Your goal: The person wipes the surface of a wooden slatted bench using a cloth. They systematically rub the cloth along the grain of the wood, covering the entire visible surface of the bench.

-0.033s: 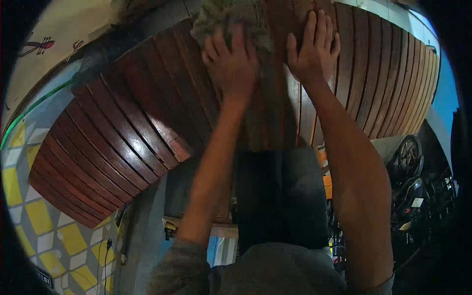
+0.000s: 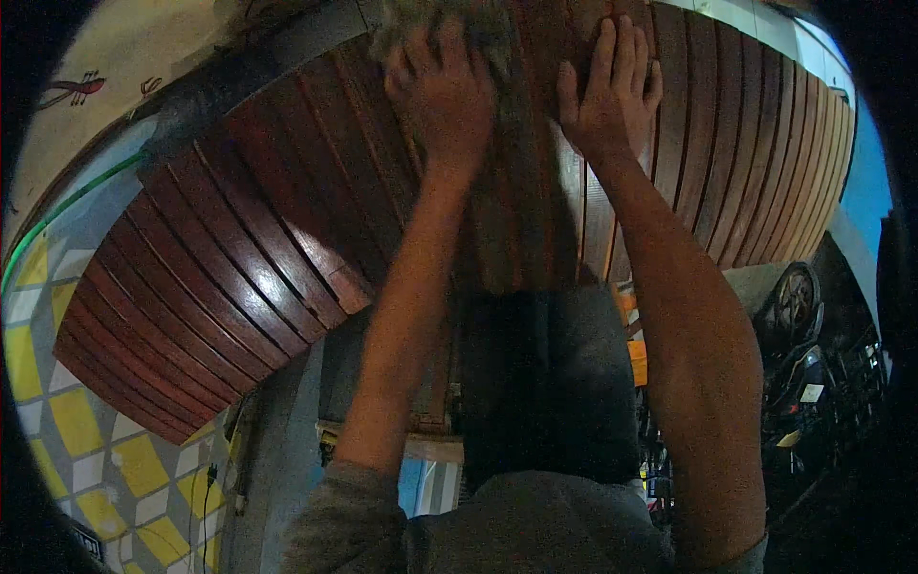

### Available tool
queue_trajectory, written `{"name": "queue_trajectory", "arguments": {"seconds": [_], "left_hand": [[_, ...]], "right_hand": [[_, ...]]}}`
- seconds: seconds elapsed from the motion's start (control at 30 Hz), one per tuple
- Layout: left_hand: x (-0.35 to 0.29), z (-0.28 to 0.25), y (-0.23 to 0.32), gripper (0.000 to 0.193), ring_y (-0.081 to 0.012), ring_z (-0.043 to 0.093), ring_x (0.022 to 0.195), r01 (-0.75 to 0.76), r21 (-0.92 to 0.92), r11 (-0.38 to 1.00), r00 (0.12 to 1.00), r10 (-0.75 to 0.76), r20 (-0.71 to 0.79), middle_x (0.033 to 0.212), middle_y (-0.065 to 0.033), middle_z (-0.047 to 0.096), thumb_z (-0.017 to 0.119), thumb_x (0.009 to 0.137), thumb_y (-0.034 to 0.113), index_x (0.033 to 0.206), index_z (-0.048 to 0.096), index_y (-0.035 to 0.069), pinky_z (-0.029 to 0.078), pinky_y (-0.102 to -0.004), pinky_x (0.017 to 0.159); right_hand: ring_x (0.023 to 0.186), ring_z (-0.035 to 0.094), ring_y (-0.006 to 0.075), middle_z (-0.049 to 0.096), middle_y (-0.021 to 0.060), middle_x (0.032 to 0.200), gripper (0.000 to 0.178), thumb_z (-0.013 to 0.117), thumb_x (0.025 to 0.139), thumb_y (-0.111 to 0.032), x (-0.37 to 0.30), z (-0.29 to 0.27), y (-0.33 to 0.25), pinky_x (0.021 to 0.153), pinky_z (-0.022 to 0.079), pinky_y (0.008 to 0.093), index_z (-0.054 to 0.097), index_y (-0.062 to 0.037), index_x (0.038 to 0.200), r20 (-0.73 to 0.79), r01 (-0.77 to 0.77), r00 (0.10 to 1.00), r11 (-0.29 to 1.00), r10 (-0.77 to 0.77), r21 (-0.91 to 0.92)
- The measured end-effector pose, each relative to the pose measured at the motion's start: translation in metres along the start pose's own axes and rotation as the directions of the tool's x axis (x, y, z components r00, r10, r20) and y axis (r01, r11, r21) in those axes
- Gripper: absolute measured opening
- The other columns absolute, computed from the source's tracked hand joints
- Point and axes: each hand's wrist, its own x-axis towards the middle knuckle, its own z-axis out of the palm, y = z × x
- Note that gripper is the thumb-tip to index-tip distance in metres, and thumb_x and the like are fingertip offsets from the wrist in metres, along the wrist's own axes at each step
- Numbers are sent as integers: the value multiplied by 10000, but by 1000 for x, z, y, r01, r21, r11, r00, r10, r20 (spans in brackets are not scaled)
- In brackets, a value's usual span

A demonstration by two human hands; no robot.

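My left hand (image 2: pixel 445 110) presses down on a shaggy grey-green cloth (image 2: pixel 495 38). Its fingers are bent over the cloth and slightly blurred, and part of the cloth is hidden under them. Beneath lies a broad surface of dark red-brown wooden slats (image 2: pixel 258 187), glossy on the left where light reflects. To the right of the cloth, my right hand (image 2: pixel 612 100) rests flat on the slats, fingers stretched out and holding nothing.
A green hose (image 2: pixel 81 196) runs along the left, above yellow, white and grey patterned tiles (image 2: pixel 76 421). A thin black cord with a plug (image 2: pixel 211 474) hangs there. Below the slats at right are a dark spoked wheel (image 2: pixel 796 298) and other dark machine parts.
My left hand has shifted a little up and to the left, and the cloth has moved slightly with it. My right hand stays in the same spot on the slats.
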Motion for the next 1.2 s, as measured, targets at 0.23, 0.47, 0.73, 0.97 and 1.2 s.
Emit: {"name": "queue_trajectory", "arguments": {"seconds": [0.23, 0.47, 0.73, 0.97, 1.2], "left_hand": [[124, 9, -71, 398, -363, 565, 1158, 100, 5, 995, 983, -98, -156, 1305, -216, 569, 554, 965, 205, 1320, 545, 25, 448, -485, 975], [104, -95, -64, 414, -317, 532, 1199, 170, -589, 790, 934, -320, -159, 1296, -206, 574, 583, 967, 288, 1263, 564, -1, 394, -452, 1031], [-44, -90, -40, 334, -219, 639, 972, 424, -901, 94, 826, -447, 342, 1089, -128, 646, 529, 1010, 309, 1153, 616, 19, 504, -356, 883], [-114, -139, 11, 388, -218, 569, 1086, 960, -281, 10, 281, -25, 959, 1150, -103, 604, 529, 999, 359, 1221, 570, 44, 449, -366, 952], [-50, -123, 21, 465, -305, 554, 1122, 698, -481, 531, 708, -407, 577, 1210, -223, 548, 516, 1007, 289, 1328, 439, -38, 432, -405, 987]], "right_hand": [[1479, 186, 303, 226, 157, 1585, 694, 324, 997, -510, 1, 6, -1, 1165, 125, 547, 208, -97, 1542, -82, 47, 996, 999, -46, 14], [1477, 193, 307, 230, 153, 1586, 673, 356, 1001, -484, -4, 3, 4, 1163, 120, 549, 214, -110, 1542, -23, -4, 1000, 1000, 4, 31], [1468, 221, 289, 242, 124, 1585, 695, 382, 979, -501, 1, 1, -1, 1162, 162, 557, 233, -112, 1535, -21, -15, 1000, 1000, 15, -13], [1465, 234, 289, 263, 133, 1575, 705, 385, 977, -502, 0, 0, -2, 1160, 171, 558, 223, -105, 1536, -20, -23, 1000, 999, 23, -25], [1470, 225, 279, 241, 124, 1586, 711, 380, 980, -508, -1, -4, 4, 1165, 169, 548, 203, -109, 1543, 11, -29, 1000, 998, 29, -56]]}}
